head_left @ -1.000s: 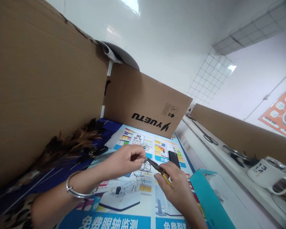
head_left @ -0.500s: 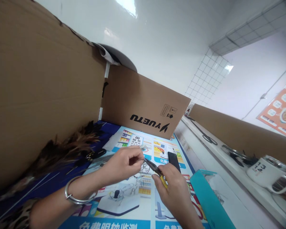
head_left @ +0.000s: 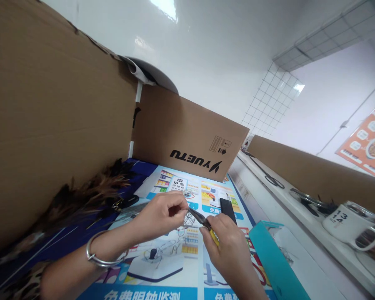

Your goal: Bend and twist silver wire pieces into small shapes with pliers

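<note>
My right hand (head_left: pixel 229 246) is wrapped round long-nose pliers (head_left: pixel 203 220) with yellow handles, their dark jaws pointing left. The jaw tips meet the fingertips of my left hand (head_left: pixel 165 211), which is closed in a pinch on what looks like thin wire; the pinched part is mostly hidden. Below and behind the tips, a loose tangle of thin wire (head_left: pixel 190 219) spreads over the printed poster mat (head_left: pixel 162 266). A metal bangle (head_left: pixel 92 255) circles my left wrist.
Brown feathers (head_left: pixel 93 196) and a black item lie at the left by the cardboard wall (head_left: pixel 56 108). A black oblong (head_left: pixel 227 209) rests beyond my right hand. To the right are a teal box (head_left: pixel 273 258), scissors (head_left: pixel 274 181) and a white mug (head_left: pixel 343 225) on a ledge.
The plier tips have shifted very slightly left against my left fingertips. Otherwise both hands hold nearly the same pose.
</note>
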{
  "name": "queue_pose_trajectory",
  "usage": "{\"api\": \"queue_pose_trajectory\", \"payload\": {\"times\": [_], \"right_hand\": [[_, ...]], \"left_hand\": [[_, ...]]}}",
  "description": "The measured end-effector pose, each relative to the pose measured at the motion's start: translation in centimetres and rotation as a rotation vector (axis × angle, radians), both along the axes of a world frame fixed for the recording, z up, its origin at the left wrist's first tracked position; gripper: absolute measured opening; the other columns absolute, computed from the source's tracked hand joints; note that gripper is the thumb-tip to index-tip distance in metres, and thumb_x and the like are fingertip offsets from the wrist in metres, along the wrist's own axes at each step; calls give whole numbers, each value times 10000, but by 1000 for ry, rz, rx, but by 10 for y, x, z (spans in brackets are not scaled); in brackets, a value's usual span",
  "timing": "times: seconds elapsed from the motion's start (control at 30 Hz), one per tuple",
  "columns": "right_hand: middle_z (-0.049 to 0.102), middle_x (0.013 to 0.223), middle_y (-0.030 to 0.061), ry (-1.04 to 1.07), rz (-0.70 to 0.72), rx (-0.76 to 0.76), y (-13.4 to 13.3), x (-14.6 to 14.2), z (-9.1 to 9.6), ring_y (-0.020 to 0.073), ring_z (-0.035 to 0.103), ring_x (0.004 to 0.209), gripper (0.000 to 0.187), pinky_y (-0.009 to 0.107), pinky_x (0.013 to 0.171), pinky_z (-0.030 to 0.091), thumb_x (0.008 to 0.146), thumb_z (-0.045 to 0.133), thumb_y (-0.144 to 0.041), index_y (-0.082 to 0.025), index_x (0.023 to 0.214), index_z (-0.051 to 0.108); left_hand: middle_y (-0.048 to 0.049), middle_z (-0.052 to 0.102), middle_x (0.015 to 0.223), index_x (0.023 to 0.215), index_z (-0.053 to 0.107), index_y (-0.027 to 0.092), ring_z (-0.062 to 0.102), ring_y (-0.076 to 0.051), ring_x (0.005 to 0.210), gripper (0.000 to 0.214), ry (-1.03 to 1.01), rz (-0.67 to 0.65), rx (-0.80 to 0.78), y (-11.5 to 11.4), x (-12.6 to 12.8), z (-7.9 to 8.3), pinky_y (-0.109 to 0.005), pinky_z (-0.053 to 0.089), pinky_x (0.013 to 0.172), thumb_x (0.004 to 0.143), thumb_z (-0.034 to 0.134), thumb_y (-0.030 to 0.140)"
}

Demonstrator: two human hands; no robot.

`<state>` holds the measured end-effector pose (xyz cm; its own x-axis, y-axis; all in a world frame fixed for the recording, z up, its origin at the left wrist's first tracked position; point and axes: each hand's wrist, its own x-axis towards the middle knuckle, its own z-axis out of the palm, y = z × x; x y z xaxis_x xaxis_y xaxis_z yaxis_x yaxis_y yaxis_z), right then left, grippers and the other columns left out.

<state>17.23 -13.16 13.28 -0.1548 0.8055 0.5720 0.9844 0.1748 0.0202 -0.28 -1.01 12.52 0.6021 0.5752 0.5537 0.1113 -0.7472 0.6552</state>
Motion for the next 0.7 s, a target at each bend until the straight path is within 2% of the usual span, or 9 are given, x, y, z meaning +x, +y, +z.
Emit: {"api": "queue_pose_trajectory", "payload": {"times": [0.17, 0.27, 0.57, 0.7], "right_hand": [[583, 861, 61, 13, 17, -12, 3, 2, -2, 195, 542, 820, 182, 283, 670, 408, 889, 446, -297, -190, 984, 558], [577, 837, 60, 23, 16, -8, 4, 1, -4, 195, 536, 803, 172, 284, 668, 407, 888, 442, -293, -187, 957, 559], [559, 786, 59, -28, -48, 36, 9, -5, -10, 193, 537, 781, 182, 278, 660, 407, 892, 432, -301, -182, 928, 565], [553, 771, 58, -41, -91, 30, 12, -8, -13, 193, 529, 747, 177, 276, 625, 384, 894, 421, -293, -182, 910, 558]], "left_hand": [[19, 483, 626, 615, 532, 150, 431, -103, 582, 101, 11, -59, -123, 6, -1, 0, -202, 323, 530, 697, 480, 119], [19, 478, 624, 619, 535, 147, 425, -101, 573, 102, 20, -50, -147, 7, -1, 1, -204, 327, 530, 704, 482, 127], [15, 522, 624, 640, 546, 160, 457, -101, 574, 113, 6, 79, 103, 3, 2, -3, -206, 329, 535, 705, 467, 112], [15, 508, 612, 632, 539, 162, 452, -103, 574, 120, -3, 128, 166, 5, 4, -6, -210, 327, 540, 710, 464, 110]]}}
